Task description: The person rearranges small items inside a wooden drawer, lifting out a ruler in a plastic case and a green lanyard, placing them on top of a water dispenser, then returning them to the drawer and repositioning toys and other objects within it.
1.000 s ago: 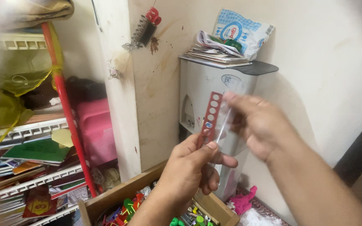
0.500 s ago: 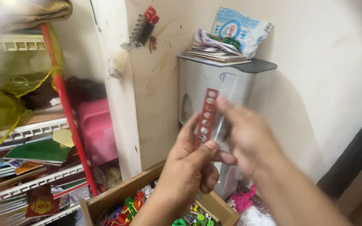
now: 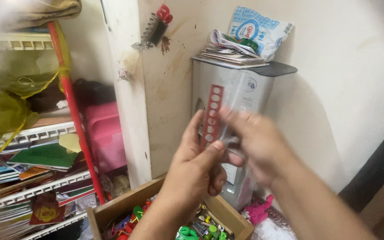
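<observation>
Two hands (image 3: 227, 155) w/ red strip (image 3: 211, 113), purifier (image 3: 241, 102) behind.

Red strip (image 3: 212, 113) with a column of pale round dots. Grey dispenser (image 3: 234, 95), dark lid. Blue-and-white bag (image 3: 259, 32) on top. Pink box (image 3: 105, 133), red pole (image 3: 74, 111), green book (image 3: 45, 155), brown wooden crate (image 3: 125, 204) of bright toys.

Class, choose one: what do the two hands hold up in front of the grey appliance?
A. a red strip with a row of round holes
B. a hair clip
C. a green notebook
A: the left hand and right hand pinch a red perforated strip.
</observation>
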The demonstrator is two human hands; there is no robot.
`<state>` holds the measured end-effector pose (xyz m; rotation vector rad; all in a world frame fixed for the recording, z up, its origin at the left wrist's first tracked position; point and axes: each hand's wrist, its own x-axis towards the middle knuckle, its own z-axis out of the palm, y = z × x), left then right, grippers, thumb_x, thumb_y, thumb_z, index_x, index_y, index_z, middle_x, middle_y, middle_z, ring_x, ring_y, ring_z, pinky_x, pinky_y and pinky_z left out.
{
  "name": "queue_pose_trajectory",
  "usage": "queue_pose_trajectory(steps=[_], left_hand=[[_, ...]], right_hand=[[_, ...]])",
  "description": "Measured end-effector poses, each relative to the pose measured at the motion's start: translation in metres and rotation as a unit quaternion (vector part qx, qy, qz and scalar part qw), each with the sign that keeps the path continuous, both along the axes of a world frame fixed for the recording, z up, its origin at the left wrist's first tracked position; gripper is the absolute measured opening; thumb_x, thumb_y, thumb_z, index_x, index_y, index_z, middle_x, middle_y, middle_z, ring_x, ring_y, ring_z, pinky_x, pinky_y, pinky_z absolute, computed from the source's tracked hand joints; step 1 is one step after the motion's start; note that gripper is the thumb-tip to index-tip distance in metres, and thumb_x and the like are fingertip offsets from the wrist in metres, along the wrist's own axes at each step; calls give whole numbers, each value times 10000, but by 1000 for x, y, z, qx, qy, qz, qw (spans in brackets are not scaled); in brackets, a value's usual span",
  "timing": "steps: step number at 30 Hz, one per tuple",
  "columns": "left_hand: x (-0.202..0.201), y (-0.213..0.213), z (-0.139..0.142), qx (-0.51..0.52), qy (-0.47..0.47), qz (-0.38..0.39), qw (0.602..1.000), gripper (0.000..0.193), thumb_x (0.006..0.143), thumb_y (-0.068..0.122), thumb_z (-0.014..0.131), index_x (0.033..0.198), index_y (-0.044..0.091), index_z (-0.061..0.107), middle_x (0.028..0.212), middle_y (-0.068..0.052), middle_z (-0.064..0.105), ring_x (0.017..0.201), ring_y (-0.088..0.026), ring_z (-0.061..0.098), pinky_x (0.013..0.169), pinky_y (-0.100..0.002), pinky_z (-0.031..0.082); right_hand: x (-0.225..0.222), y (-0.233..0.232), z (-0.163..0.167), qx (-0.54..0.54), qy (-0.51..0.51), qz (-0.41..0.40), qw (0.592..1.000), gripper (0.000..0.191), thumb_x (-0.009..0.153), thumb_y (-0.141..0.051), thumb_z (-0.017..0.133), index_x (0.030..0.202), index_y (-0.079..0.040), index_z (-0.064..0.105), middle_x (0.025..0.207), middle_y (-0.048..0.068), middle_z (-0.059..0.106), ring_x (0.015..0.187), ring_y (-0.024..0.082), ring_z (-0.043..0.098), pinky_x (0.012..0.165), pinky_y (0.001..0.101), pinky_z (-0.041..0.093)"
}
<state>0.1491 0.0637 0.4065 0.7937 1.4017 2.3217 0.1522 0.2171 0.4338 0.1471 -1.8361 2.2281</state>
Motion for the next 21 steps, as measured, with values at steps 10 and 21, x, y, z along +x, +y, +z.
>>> queue_pose_trajectory(steps=[10,21], left_hand=[[-1,3,-6,-2,7,-16,1000,850,1005,121,502,1659,324,-2,897,-156,702,465,-111,466,421,-255,386],[-10,-26,-2,-190,-23,12,981,648,982,454,621,1529,142,471,938,-129,755,638,-173,692,529,-283,515]], right_hand=[[3,7,25,-64,0,-62,996,310,969,-347,579,965,-63,703,826,46,742,674,118,686,552,265,555],[11,-11,-3,55,-56,25,997,310,915,-357,668,926,-57,743,781,47,725,660,112,631,598,252,501]])
